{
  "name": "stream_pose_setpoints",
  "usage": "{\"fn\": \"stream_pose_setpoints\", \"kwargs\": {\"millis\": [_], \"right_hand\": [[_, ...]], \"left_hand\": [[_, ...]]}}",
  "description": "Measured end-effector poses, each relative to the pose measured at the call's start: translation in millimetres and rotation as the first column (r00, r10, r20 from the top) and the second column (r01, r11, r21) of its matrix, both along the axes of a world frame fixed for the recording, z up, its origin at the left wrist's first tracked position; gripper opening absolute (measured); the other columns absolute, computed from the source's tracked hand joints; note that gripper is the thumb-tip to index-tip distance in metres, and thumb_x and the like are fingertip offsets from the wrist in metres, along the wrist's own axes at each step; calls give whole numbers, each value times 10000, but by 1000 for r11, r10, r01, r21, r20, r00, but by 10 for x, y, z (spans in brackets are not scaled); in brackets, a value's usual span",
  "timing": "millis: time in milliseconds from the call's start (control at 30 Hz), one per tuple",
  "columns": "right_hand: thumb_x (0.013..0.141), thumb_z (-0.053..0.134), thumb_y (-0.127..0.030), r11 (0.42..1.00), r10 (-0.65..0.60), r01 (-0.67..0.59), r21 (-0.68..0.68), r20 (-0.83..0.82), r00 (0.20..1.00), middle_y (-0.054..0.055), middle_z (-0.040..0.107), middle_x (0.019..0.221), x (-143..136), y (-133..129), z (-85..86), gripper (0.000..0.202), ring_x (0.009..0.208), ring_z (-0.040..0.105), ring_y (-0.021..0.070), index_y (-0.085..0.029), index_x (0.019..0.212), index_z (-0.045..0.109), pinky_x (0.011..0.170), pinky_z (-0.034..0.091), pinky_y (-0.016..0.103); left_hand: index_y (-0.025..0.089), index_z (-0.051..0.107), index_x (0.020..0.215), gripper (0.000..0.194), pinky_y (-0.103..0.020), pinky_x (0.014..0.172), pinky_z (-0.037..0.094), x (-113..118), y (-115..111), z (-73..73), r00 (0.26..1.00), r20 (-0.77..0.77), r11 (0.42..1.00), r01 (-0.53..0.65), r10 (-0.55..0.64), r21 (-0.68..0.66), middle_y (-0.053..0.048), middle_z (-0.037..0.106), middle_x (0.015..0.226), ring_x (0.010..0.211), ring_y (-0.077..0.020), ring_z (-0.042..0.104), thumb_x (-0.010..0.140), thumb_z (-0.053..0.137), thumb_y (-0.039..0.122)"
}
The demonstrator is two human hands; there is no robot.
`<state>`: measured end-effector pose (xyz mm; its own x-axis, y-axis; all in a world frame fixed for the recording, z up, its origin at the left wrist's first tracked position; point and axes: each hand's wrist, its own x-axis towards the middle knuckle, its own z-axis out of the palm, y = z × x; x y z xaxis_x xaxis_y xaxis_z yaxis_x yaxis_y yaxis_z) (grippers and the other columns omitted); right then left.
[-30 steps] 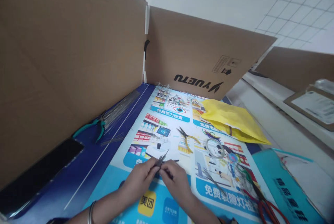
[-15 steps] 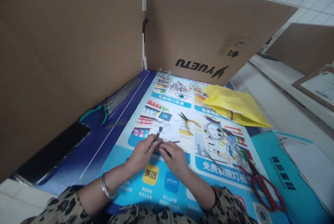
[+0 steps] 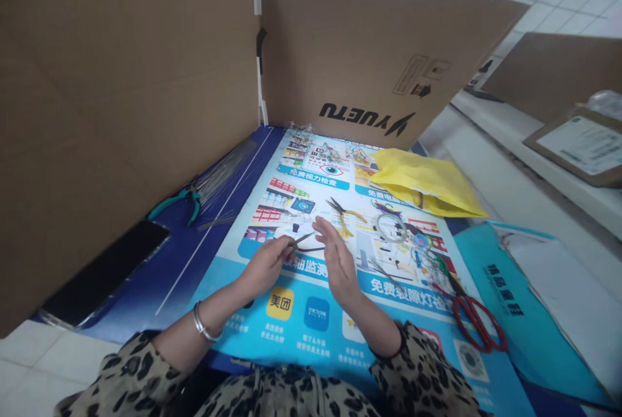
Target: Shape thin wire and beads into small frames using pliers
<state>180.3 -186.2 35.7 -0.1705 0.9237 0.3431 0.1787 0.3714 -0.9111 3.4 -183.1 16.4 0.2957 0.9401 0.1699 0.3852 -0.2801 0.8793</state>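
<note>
My left hand (image 3: 267, 265) is closed, thumb and fingers pinching a thin, dark, pointed piece (image 3: 304, 238); its exact kind is too small to make out. The piece points right and slightly up, towards my right hand (image 3: 337, 261). That hand is raised with its fingers stretched out, edge-on to me, and I see nothing held in it. Just beyond it, pliers with yellow handles (image 3: 347, 215) lie on the printed poster sheet (image 3: 296, 304). Right of them are a coil of clear wire (image 3: 391, 228) and some loose wire ends (image 3: 386, 271).
Cardboard panels (image 3: 146, 61) stand at left and back. On the left lie teal-handled pliers (image 3: 179, 203), a bundle of thin wires (image 3: 223, 174) and a black phone (image 3: 104, 274). Red-handled scissors (image 3: 479, 323), a yellow pouch (image 3: 427, 180) and a teal bag (image 3: 503, 291) lie on the right.
My right hand has moved up and away from the left, its fingers straightening. The dark piece in my left hand has tilted to the right. The whole view has shifted slightly.
</note>
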Motion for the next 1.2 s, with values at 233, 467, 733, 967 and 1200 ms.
{"fn": "stream_pose_setpoints", "kwargs": {"millis": [233, 467, 733, 967, 1200], "right_hand": [[848, 524, -362, 993, 105, -114, 26, 227, 968, 58, 618, 1152, -125, -9, 7, 329, 1113, 536, 186, -239, 1150, 571, 962, 417, 369], [844, 531, -376, 965, 207, -199, -169, 32, 978, 33, 651, 1073, -176, 39, -3, 209, 1026, 584, 176, -230, 886, 674, 875, 479, 349], [822, 562, -339, 962, 230, -220, -163, 39, 972, 40, 659, 1056, -187, 58, 21, 180, 1040, 581, 171, -222, 904, 671, 935, 439, 359], [828, 555, -335, 957, 224, -212, -200, 42, 974, 37, 657, 1064, -191, 35, -7, 184, 1007, 593, 166, -223, 913, 673, 916, 453, 357], [817, 581, -351, 946, 263, -260, -195, -6, 965, 35, 651, 1066, -182, 29, -108, 187, 1034, 579, 168, -246, 936, 680, 937, 438, 354]], "left_hand": [[198, 628, 944, 209, -283, 763, 445, 20, -21, -7, 974, 212, 987, 105, -78, -118, -36, 646, 898, 836, -183, 564, 851, 475, 305], [177, 682, 803, 224, -315, 751, 483, -8, 2, -56, 943, 289, 954, 226, -164, -196, -36, 692, 826, 792, -190, 617, 839, 510, 317], [190, 692, 870, 182, -312, 810, 468, -30, 8, -54, 930, 335, 937, 241, -149, -251, -48, 669, 1029, 922, -195, 602, 796, 566, 298], [179, 694, 888, 202, -291, 735, 477, -31, 13, -111, 951, 276, 945, 208, -136, -251, -38, 686, 931, 841, -190, 604, 812, 547, 295], [137, 669, 992, 315, -294, 799, 472, -45, 19, -48, 953, 177, 914, 289, -247, -283, -48, 681, 1006, 894, -191, 602, 849, 482, 346]]}}
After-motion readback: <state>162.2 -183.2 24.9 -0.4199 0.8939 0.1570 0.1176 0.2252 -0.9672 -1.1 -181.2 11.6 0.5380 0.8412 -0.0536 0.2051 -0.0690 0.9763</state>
